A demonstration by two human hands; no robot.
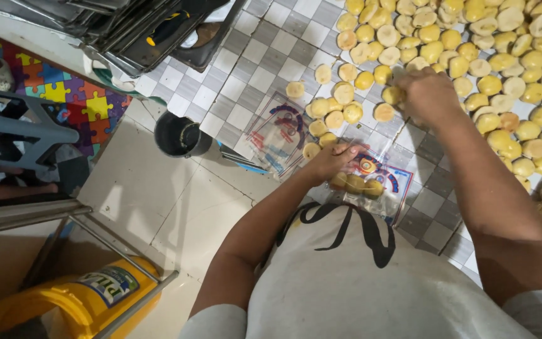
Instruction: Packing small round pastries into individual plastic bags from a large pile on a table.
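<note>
I see the checkered worktop (pixel 271 56) spread with yellow buns (pixel 497 63). My left hand (pixel 334 160) pinches a clear bag (pixel 381 185) holding several buns; my right hand (pixel 428 94) closes on one bun (pixel 391 95) at the pile's edge.

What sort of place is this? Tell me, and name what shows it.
Probably a small home or shop bakery's packing spot: scores of round yellow pastries spread on a checkered table, stacked metal baking trays, and a clear printed bag that the left hand is filling.
</note>
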